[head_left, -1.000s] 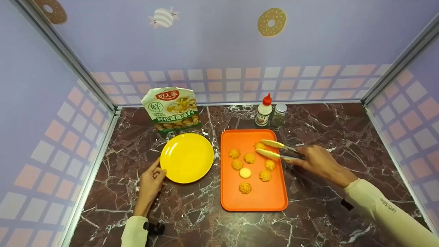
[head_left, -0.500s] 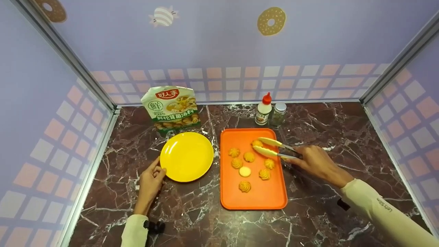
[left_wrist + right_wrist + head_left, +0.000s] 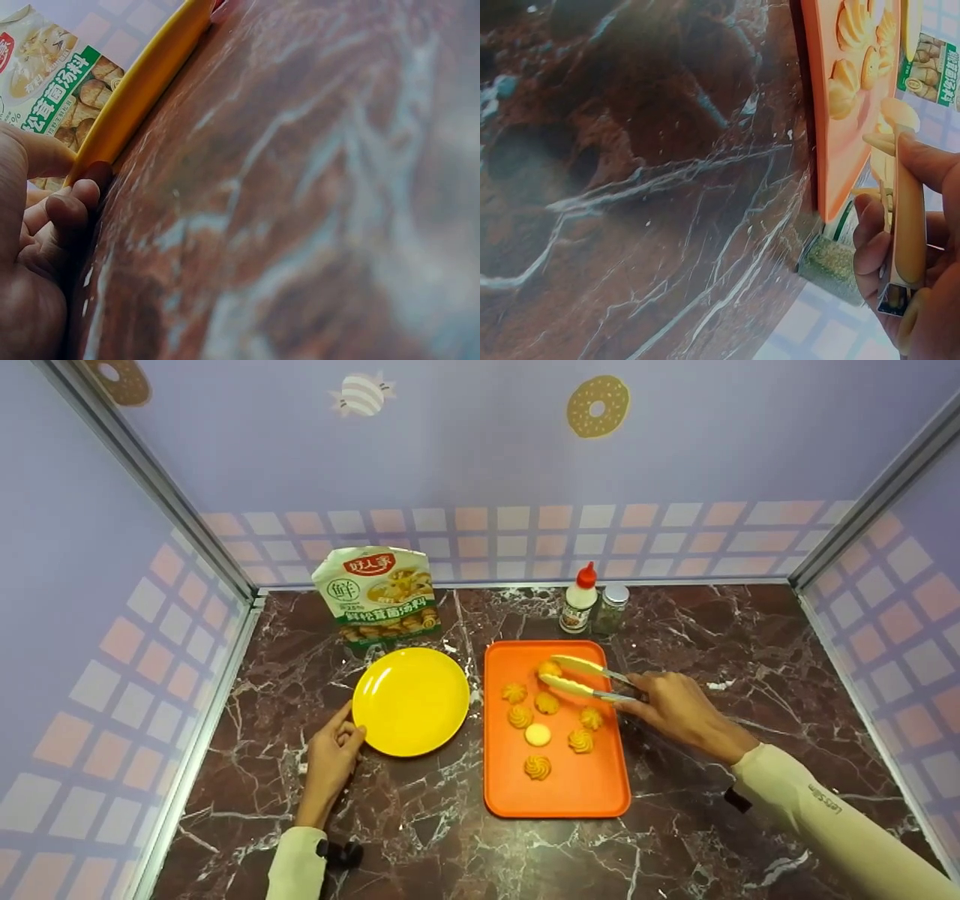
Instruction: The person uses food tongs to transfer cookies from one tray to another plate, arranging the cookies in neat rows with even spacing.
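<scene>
Seen only from the head: tongs pinched by right fingers, clasping a swirled golden cookie beyond them; left fingers curled against plate.

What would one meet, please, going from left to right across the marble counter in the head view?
left hand → yellow plate → orange tray → right hand

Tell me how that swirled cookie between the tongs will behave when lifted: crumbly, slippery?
The cookie looks small and ridged, so probably light and fragile; a hard squeeze may crumble it. The tongs have smooth yellow tips, so it could slip. Right hand grips them.
</scene>
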`<state>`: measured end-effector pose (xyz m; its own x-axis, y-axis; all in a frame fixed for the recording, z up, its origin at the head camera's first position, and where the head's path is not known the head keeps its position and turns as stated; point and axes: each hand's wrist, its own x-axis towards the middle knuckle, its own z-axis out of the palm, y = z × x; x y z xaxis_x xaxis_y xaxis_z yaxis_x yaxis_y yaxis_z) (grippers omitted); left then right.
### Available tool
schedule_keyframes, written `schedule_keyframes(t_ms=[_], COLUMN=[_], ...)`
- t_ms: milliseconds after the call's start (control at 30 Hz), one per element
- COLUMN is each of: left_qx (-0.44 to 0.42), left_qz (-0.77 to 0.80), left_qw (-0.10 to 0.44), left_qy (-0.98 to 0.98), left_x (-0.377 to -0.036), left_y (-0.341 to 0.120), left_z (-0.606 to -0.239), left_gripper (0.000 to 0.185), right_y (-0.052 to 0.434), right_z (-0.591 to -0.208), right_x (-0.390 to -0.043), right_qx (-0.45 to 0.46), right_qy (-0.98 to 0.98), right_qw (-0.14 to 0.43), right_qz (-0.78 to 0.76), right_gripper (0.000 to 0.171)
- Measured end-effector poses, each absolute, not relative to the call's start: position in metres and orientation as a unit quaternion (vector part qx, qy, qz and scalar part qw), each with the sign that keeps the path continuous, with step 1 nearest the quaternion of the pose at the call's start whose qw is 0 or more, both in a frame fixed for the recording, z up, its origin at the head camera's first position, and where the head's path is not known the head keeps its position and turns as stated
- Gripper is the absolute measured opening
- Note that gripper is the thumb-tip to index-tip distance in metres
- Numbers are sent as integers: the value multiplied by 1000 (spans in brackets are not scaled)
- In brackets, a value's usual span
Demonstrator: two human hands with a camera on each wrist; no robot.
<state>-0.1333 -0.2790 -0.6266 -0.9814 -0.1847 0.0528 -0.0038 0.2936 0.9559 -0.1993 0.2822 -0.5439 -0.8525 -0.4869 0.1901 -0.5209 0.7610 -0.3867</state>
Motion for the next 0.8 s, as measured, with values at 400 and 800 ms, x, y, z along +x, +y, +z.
schedule_keyframes(t_ms=[400, 800], left_qx=[59, 56], left_qz=[-595, -592], left_qw=[85, 84], left_qy=[-797, -800], left_x=[-133, -134], left_y=[-279, -280], left_z=[-628, -628], left_gripper=[57, 57], right_y=[260, 236], right_z=[-548, -545], right_x=[-208, -215], right_qx=[305, 328], right_qy=[-923, -915], right_qw=[55, 69], right_qz=[229, 225], right_gripper=[26, 30])
